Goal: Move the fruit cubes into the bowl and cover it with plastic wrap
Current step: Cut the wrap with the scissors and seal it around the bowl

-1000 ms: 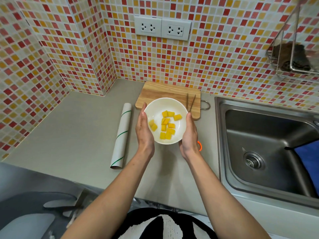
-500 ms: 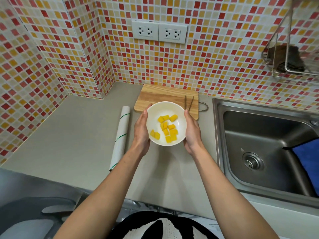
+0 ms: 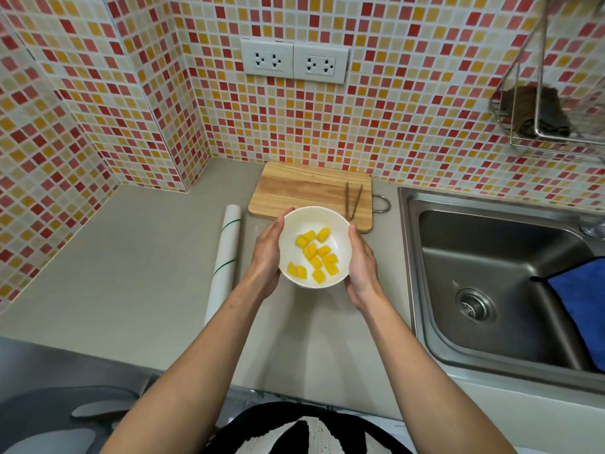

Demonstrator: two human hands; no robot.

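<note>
I count one white bowl [image 3: 315,224] holding about eleven yellow fruit cubes [image 3: 315,257]; some overlap, so the count is approximate. I count two hands: the left hand [image 3: 268,253] and the right hand [image 3: 361,262]. I also count one roll of plastic wrap [image 3: 224,260], one cutting board [image 3: 304,188], one pair of tongs [image 3: 353,201], one sink [image 3: 501,290], one blue cloth [image 3: 586,299] and two wall sockets [image 3: 294,61].

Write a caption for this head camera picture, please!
Both hands cup a white bowl of yellow fruit cubes.
</note>
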